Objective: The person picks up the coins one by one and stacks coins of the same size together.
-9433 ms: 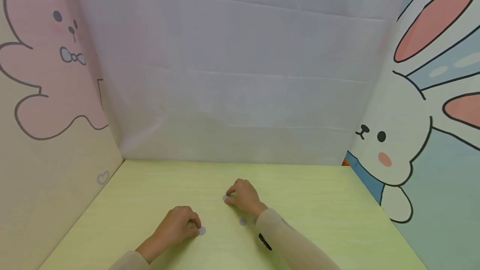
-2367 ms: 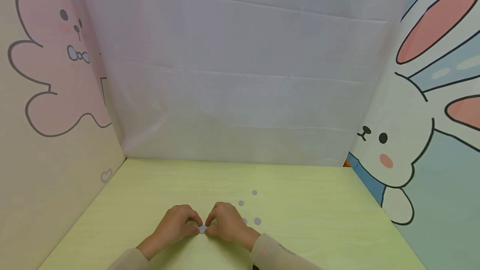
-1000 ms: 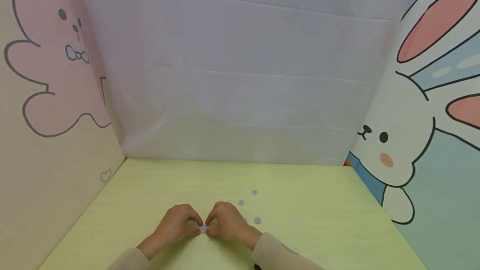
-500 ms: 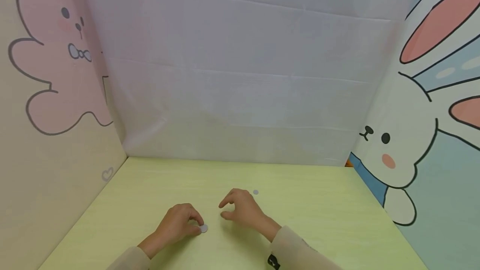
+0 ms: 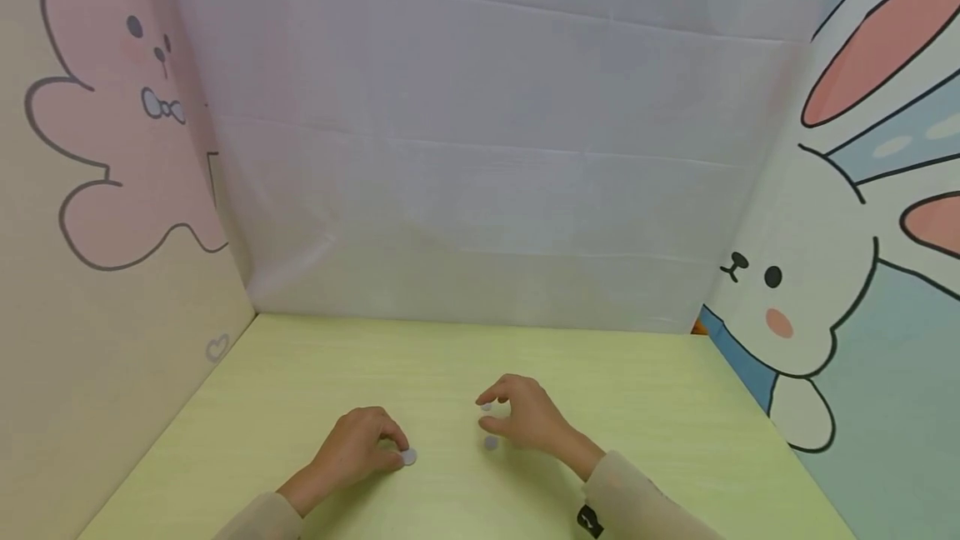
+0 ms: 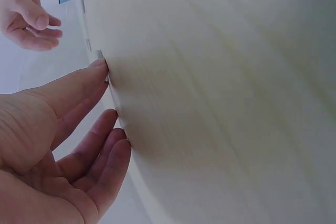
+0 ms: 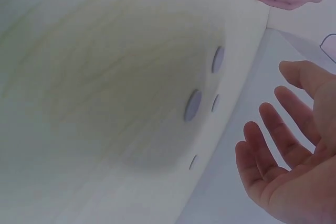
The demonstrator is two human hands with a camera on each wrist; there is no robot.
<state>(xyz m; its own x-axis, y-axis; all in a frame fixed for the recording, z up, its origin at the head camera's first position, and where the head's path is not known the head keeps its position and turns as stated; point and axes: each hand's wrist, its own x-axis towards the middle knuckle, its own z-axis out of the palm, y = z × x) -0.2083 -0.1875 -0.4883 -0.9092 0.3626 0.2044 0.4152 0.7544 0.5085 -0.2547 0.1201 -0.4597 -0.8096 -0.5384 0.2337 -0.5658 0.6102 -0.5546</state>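
My left hand (image 5: 362, 450) pinches the edge of a small, round grey disc (image 5: 408, 457) at the table surface, between thumb and index finger; its other fingers curl loosely in the left wrist view. Further right, my right hand (image 5: 529, 416) hovers with thumb and fingers apart and nothing between them. One loose grey disc (image 5: 487, 407) shows through the gap of its fingers, and another disc (image 5: 491, 442) lies just below the thumb. In the right wrist view several discs lie flat, the nearest disc (image 7: 192, 105) beside the right hand. In the head view, that hand hides some of them.
The pale yellow-green table (image 5: 360, 357) meets a plain whitish sheet (image 5: 465, 173) at the back. Side walls carry a pink cartoon animal (image 5: 127, 140) on the left and a white rabbit (image 5: 795, 273) on the right. A black item (image 5: 589, 521) hangs under the right sleeve.
Beside the left hand a second ago, my right hand has drawn off to the right and spread its fingers over the loose discs. My left hand still holds its disc in place.
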